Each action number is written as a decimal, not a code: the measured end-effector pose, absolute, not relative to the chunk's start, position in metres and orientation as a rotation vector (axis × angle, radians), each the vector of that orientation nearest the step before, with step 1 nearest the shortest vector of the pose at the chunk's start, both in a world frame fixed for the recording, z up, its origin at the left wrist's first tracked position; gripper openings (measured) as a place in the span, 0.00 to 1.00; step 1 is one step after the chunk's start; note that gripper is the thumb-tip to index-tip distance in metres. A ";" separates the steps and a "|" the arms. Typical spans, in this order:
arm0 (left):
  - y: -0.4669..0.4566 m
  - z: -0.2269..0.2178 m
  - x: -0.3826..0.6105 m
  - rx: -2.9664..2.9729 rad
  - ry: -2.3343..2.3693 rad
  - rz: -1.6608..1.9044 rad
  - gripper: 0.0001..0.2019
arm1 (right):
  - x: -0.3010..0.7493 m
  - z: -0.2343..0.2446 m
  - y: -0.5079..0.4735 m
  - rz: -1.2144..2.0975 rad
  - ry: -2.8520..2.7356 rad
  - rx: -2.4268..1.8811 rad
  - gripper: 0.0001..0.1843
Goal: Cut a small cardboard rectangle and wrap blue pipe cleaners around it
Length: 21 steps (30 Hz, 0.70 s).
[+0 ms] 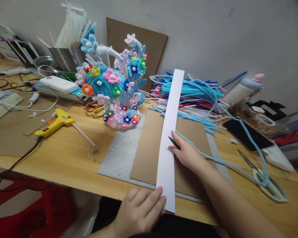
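A long white strip (171, 112), of paper or foam board, lies lengthwise over a brown cardboard sheet (149, 145). At its near end my left hand (140, 210) has its fingers closed on the left edge, the thumb hidden. My right hand (188, 153) holds a black pen (173, 142) against the palm side, its tip over the strip, while the forefinger rests at the strip's right edge. Under the cardboard is a grey cutting mat (114, 162). A loose light-blue pipe cleaner (228, 162) curves past my right wrist.
Beyond the mat stands a blue pipe-cleaner flower model (101, 81). A yellow glue gun (57, 123) lies left. Bundled pipe cleaners (196, 91) lie behind the strip. To the right are scissors (270, 186), a phone (247, 134) and a bottle (240, 89). Cardboard (136, 43) leans on the wall.
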<state>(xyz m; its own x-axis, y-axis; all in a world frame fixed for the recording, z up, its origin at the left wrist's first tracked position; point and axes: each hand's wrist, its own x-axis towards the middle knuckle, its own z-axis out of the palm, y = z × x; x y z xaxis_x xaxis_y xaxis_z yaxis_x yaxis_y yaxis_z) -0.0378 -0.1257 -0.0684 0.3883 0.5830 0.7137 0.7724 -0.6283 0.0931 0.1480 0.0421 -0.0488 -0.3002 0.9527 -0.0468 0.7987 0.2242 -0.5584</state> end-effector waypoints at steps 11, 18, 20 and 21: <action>-0.122 -0.069 -0.037 -2.407 -1.211 -1.134 0.08 | 0.146 -0.038 0.036 0.253 -2.570 -1.527 0.23; -0.119 -0.067 -0.039 -2.418 -1.195 -1.140 0.08 | 0.151 -0.038 0.045 0.200 -2.698 -1.448 0.26; -0.119 -0.067 -0.038 -2.421 -1.198 -1.142 0.08 | 0.151 -0.037 0.046 0.222 -2.709 -1.479 0.26; -0.119 -0.067 -0.038 -2.423 -1.199 -1.144 0.08 | 0.151 -0.037 0.047 0.229 -2.708 -1.486 0.26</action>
<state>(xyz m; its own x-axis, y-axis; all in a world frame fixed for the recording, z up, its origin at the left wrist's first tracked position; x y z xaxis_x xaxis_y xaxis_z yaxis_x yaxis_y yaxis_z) -0.0379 -0.1192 -0.0672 0.3697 0.5872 0.7201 0.7468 -0.6489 0.1457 0.1509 0.0466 -0.0374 -0.5386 0.8419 -0.0321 0.8353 0.5287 -0.1506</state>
